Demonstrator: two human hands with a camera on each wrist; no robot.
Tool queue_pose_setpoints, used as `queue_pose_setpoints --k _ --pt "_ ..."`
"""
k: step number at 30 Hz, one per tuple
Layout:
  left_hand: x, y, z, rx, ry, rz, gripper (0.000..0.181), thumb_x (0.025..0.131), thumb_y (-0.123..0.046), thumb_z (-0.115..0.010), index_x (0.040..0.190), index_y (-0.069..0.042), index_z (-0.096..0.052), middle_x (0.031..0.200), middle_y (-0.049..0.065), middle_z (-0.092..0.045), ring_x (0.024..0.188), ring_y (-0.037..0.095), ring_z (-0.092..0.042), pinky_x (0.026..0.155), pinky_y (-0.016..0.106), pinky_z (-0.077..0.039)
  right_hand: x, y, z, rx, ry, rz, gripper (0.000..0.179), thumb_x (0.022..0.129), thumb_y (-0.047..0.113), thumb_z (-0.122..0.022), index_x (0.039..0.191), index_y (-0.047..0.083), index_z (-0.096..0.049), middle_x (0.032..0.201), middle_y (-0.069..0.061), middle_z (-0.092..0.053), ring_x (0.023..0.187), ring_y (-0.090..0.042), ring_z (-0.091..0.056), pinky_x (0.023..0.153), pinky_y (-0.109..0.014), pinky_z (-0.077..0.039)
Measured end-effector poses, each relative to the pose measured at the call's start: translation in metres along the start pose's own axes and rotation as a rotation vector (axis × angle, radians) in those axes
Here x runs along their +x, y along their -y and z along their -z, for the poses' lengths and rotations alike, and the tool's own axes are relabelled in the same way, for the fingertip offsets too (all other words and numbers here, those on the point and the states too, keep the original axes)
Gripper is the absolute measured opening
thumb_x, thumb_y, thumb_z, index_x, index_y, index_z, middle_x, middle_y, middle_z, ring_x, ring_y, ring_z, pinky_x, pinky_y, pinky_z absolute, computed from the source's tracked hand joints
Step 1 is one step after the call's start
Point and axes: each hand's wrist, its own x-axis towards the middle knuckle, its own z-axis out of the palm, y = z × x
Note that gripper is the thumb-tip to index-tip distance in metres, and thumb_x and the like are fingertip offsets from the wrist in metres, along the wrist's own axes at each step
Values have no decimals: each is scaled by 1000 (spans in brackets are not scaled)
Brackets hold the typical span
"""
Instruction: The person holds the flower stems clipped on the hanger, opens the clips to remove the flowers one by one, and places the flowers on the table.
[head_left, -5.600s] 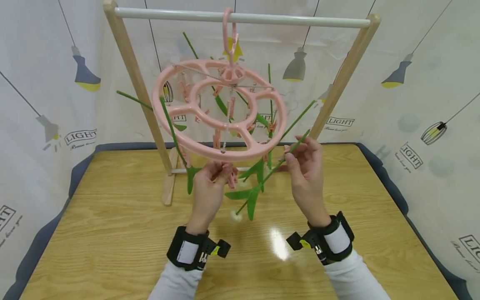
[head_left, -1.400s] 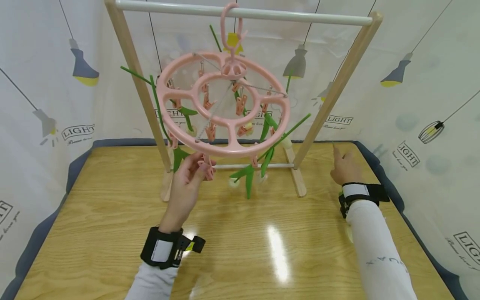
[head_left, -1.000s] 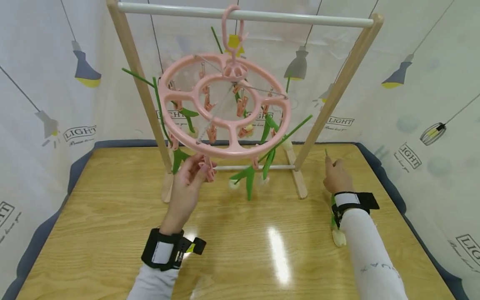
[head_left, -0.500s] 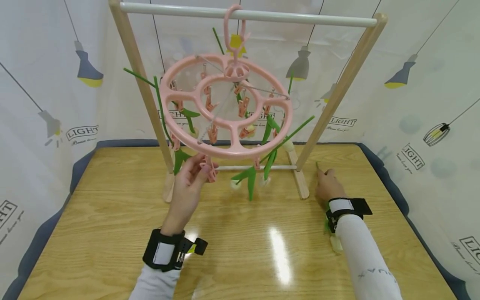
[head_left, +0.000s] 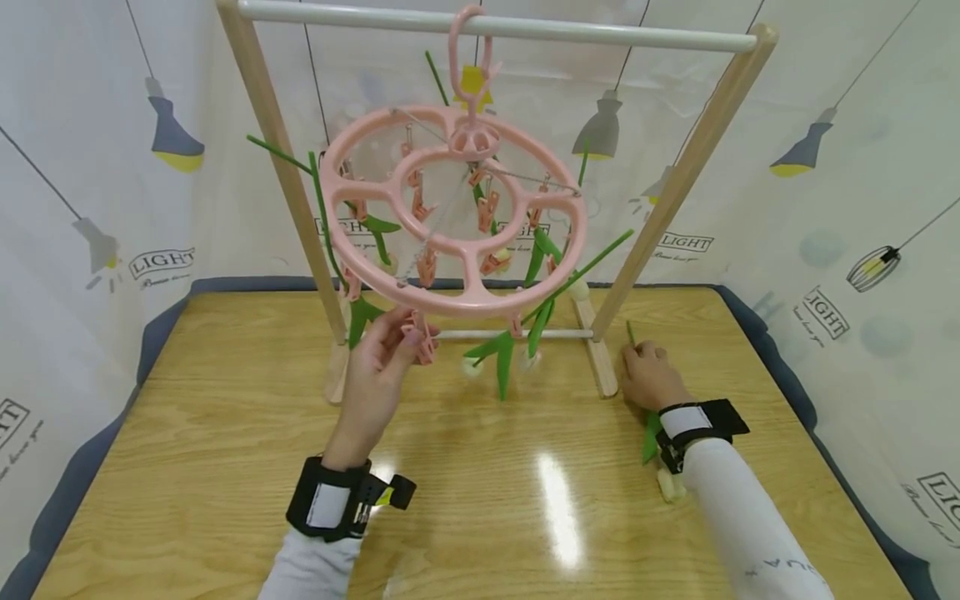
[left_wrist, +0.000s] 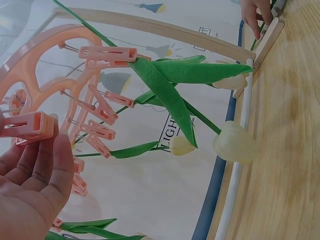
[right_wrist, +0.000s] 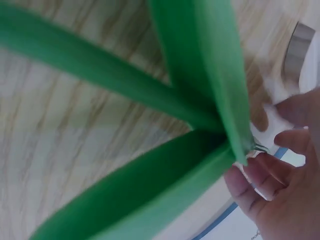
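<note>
My left hand [head_left: 372,379] pinches a pink clothespin [head_left: 422,340] hanging from the front rim of a round pink clip hanger [head_left: 461,305]. In the left wrist view nothing shows in the jaws of that clothespin [left_wrist: 30,124]. Low over the table at the right, my right hand [head_left: 651,377] holds an artificial white tulip by its stem. The tulip's flower [head_left: 667,485] points toward me below the wrist, and its stem end pokes out beyond the fingers. Its green leaves [right_wrist: 215,65] fill much of the right wrist view. Several other white tulips [left_wrist: 232,142] hang flower-down from the hanger's clips.
The hanger hooks over the white top bar [head_left: 600,31] of a wooden stand, whose right foot [head_left: 602,367] is just left of my right hand. Tulip stems [head_left: 600,258] stick out past the hanger's rim. A patterned cloth [head_left: 862,333] surrounds the wooden table [head_left: 465,500].
My right hand left a tulip stem at the hanger, went to the far right, then came leftward and lower with another tulip. My left hand shifted left and keeps pinching a clothespin.
</note>
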Motion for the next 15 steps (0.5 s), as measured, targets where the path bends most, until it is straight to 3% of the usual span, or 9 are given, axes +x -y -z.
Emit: queue_pose_setpoints --k 6,15 --pt "0 -2 -1 -13 -3 -12 36 101 -5 -48 135 8 -45 102 1 -63 89 11 -62 74 13 -56 -6 -2 -1 -14 74 -40 52 104 25 -36 145 -7 -33 144 -38 -28 130 -59 -24 100 -76 -30" --pt "-3 -4 -1 -27 -2 -12 36 101 -3 -47 135 8 -44 101 -3 -65 90 11 -62 74 13 -56 -6 -8 1 12 133 -60 56 104 27 -39 147 -7 -28 144 -41 -27 128 -61 -25 95 -76 -35"
